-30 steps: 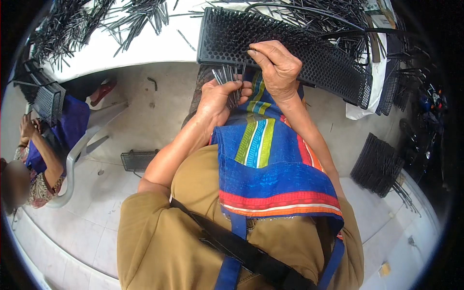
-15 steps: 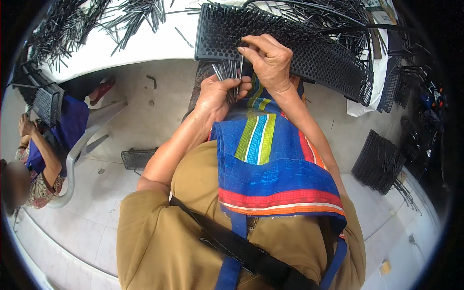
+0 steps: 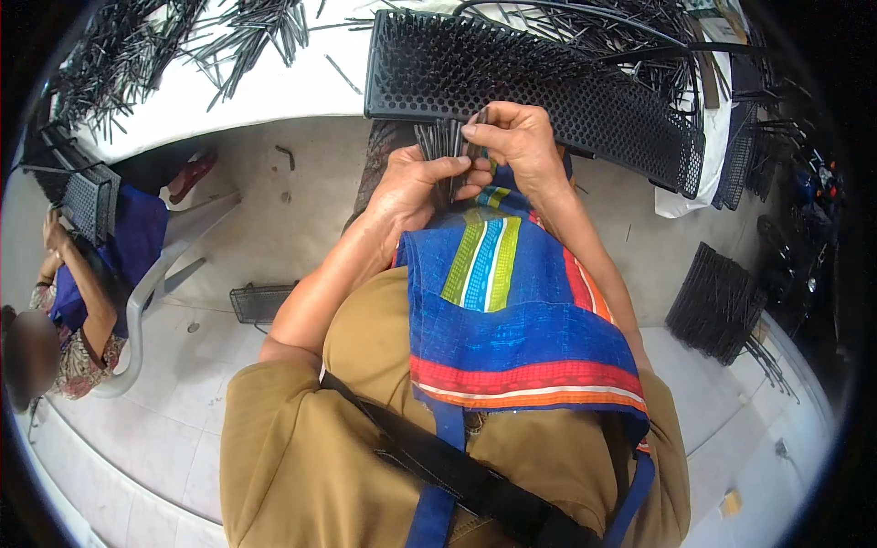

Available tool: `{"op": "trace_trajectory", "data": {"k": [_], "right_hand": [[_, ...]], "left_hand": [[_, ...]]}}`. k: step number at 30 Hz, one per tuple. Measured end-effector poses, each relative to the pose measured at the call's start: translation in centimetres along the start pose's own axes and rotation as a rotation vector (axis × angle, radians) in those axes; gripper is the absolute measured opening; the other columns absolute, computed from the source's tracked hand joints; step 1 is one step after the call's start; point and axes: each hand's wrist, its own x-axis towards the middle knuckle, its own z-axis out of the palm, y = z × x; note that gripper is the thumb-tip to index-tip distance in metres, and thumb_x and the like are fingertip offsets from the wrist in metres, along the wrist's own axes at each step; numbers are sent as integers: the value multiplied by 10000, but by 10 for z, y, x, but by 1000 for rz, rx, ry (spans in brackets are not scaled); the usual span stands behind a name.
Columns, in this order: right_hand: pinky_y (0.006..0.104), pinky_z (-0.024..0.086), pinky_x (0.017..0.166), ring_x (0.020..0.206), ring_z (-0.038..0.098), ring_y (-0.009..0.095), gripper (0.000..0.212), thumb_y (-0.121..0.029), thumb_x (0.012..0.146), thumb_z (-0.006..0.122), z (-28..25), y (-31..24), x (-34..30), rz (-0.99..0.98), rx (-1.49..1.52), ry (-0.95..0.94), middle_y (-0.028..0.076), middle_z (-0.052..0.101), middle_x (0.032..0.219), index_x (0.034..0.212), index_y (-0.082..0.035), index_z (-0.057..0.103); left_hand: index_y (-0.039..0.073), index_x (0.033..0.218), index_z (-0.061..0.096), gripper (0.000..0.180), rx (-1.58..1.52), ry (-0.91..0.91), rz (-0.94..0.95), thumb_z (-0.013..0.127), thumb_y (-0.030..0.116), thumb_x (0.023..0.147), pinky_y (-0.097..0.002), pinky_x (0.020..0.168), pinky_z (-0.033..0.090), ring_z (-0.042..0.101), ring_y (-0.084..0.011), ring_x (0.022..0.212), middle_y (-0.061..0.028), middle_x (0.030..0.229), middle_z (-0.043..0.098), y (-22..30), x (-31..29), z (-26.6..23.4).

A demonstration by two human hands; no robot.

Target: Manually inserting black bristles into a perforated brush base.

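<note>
Nearest: tan shirt (image 3: pixel 301 438), black strap (image 3: pixel 457 475) across it, blue striped apron (image 3: pixel 525 338) over the lap.

Left hand (image 3: pixel 413 185): grip closed around a bundle of thin black sticks (image 3: pixel 435 142), thumb across the front, upper ends fanned and pointing away from the body. Bundle is above the lap, just short of the desk's near edge.

Right hand (image 3: pixel 525 151): grip is a thumb-and-finger pinch on stick ends at the bundle's right side; can't tell how many sticks are in it. Hands close together.

Floor, right side: dark stack (image 3: pixel 715 301), thin rods sticking out at its lower right. Floor, left side: black mesh tray (image 3: pixel 262 301).

Just past the hands: long black perforated rack (image 3: pixel 630 137), slanted along the desk's near edge and overhanging it. Its left part is packed with upright sticks; holes toward the right end are bare.

Off left: co-worker on a grey chair (image 3: pixel 142 320), hands at another perforated rack (image 3: pixel 94 205).

Further out, white-covered desk (image 3: pixel 265 91): loose stick piles (image 3: pixel 260 36) toward the left end, one stray stick (image 3: pixel 343 73) left of the rack, more heaped sticks (image 3: pixel 630 32) behind it.
</note>
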Motion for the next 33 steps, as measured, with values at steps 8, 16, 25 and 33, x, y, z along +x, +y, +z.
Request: {"op": "trace_trajectory", "data": {"k": [8, 16, 25, 33], "right_hand": [[203, 416, 557, 630, 542, 55, 77, -22, 777, 735, 3, -7, 19, -639, -259, 400, 0, 625, 732, 837, 9, 697], [246, 440, 546, 598, 576, 111, 71, -29, 751, 737, 1, -2, 23, -762, -454, 427, 59, 646, 728, 805, 3, 703], [243, 438, 532, 595, 575, 112, 85, -8, 743, 736, 8, -4, 16, -758, -632, 409, 64, 642, 736, 823, -1, 711], [268, 469, 540, 607, 617, 157, 85, -3, 746, 725, 7, -8, 20, -882, -831, 353, 81, 644, 718, 829, -15, 715]], "left_hand": [[-60, 1168, 559, 261, -38, 191, 16, 510, 4, 920, -343, 689, 603, 688, -244, 777, -182, 965, 671, -7, 0, -11], [-59, 1121, 577, 241, 41, 187, 55, 523, -40, 886, -304, 648, 588, 687, -219, 756, -178, 924, 681, -5, -7, -10], [-36, 1042, 592, 199, -10, 231, 71, 558, -64, 848, -285, 610, 549, 680, -205, 748, -158, 903, 684, -4, 0, -10], [-38, 1033, 595, 198, -50, 230, 78, 578, -70, 839, -287, 601, 559, 687, -216, 745, -163, 907, 685, 0, -1, -8]]}}
